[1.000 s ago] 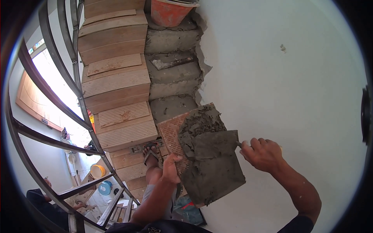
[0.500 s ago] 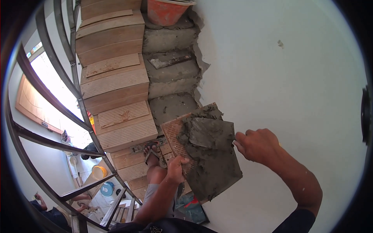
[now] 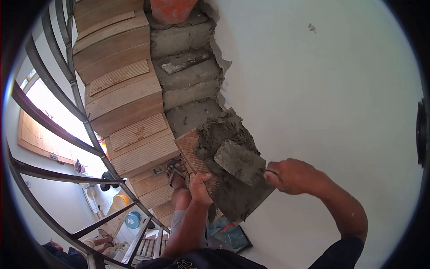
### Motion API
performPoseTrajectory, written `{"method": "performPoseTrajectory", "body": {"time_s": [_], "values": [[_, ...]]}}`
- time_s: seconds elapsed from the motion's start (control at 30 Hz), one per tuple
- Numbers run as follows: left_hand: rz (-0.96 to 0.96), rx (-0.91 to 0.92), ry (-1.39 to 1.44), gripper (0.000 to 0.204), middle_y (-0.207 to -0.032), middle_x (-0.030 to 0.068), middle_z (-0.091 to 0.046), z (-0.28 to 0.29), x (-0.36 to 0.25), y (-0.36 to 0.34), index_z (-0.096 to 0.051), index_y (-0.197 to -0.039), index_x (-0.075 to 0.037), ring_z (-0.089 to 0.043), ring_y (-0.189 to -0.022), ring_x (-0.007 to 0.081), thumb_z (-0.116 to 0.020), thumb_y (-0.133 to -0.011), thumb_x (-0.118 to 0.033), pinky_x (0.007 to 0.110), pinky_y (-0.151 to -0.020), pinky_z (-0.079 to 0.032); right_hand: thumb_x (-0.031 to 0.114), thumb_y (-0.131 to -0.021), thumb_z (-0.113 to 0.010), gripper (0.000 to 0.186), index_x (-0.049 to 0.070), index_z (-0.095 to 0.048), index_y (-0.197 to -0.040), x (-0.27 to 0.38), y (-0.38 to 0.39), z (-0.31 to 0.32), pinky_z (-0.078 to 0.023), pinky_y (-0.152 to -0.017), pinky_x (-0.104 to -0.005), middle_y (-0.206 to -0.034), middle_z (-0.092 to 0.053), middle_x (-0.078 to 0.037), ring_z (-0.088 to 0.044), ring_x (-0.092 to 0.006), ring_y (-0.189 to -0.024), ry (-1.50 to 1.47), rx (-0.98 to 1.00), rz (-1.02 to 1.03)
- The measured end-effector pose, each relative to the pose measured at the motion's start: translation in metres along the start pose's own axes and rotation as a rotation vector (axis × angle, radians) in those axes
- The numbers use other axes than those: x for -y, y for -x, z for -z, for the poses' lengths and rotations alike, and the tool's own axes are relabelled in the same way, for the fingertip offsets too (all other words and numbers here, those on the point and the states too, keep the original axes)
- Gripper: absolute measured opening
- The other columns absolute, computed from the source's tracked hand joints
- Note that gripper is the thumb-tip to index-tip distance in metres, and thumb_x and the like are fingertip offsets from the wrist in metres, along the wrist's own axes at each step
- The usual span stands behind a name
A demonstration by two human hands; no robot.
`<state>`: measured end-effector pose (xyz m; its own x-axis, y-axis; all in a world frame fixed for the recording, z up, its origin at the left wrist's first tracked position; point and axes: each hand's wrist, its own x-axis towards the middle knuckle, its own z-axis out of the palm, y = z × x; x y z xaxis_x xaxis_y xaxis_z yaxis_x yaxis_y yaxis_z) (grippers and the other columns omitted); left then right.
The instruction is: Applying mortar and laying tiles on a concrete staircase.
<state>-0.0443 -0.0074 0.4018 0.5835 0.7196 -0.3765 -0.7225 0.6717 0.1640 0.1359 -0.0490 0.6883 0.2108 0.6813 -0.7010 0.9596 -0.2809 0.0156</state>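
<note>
Grey mortar (image 3: 221, 132) covers tile (image 3: 190, 150) (ribbed back up); left hand (image 3: 199, 188) fingers clamp tile edge, right hand (image 3: 289, 175) fingers clamp trowel (image 3: 239, 162).

Orange bucket (image 3: 172, 9) cut off — trowel handle hidden.

Bare forearms, dark short sleeve (image 3: 345, 251), flip-flop sandal (image 3: 174, 169) on foot
</note>
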Motion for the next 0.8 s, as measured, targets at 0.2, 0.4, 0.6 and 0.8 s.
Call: {"method": "performPoseTrajectory", "body": {"time_s": [0.2, 0.4, 0.6, 0.8], "values": [[-0.005, 0.020, 0.130, 0.047, -0.119, 0.0132, -0.074, -0.007, 0.003, -0.003, -0.065, -0.127, 0.001, -0.072, -0.108, 0.0306, -0.056, -0.082, -0.012, 0.045, -0.099, -0.057, 0.037, -0.109, -0.052, 0.036, 0.003, -0.064, -0.108, -0.005, 0.005, -0.037, -0.055, -0.072, -0.0581, -0.075, -0.069, -0.022, -0.070, -0.0458, -0.076, -0.019, -0.051, -0.035], [-0.045, 0.080, 0.167, 0.053, -0.127, 0.0145, -0.072, -0.016, -0.004, -0.004, -0.062, -0.133, 0.001, -0.069, -0.116, 0.0332, -0.056, -0.083, -0.014, 0.048, -0.105, -0.054, 0.038, -0.108, -0.054, 0.035, 0.006, -0.065, -0.110, -0.012, 0.012, -0.073, -0.056, -0.066, -0.0574, -0.072, -0.070, -0.020, -0.070, -0.0452, -0.071, 0.009, -0.086, -0.066], [0.026, 0.129, 0.185, 0.058, -0.131, 0.0170, -0.070, -0.014, -0.011, -0.003, -0.060, -0.138, 0.001, -0.068, -0.119, 0.0366, -0.057, -0.083, -0.016, 0.050, -0.108, -0.053, 0.039, -0.105, -0.060, 0.032, 0.008, -0.066, -0.107, -0.032, 0.027, -0.074, -0.058, -0.061, -0.0496, -0.074, -0.071, -0.015, -0.074, -0.0365, -0.070, 0.121, -0.177, 0.050], [0.187, 0.145, 0.243, 0.061, -0.135, 0.0195, -0.069, -0.015, -0.016, -0.003, -0.058, -0.142, 0.001, -0.067, -0.121, 0.0396, -0.057, -0.085, -0.019, 0.054, -0.109, -0.052, 0.035, -0.096, -0.075, 0.026, 0.012, -0.066, -0.106, -0.051, 0.017, -0.070, -0.055, -0.050, -0.0381, -0.074, -0.065, -0.006, -0.071, -0.0244, -0.062, 0.553, -0.727, 0.288]]}}
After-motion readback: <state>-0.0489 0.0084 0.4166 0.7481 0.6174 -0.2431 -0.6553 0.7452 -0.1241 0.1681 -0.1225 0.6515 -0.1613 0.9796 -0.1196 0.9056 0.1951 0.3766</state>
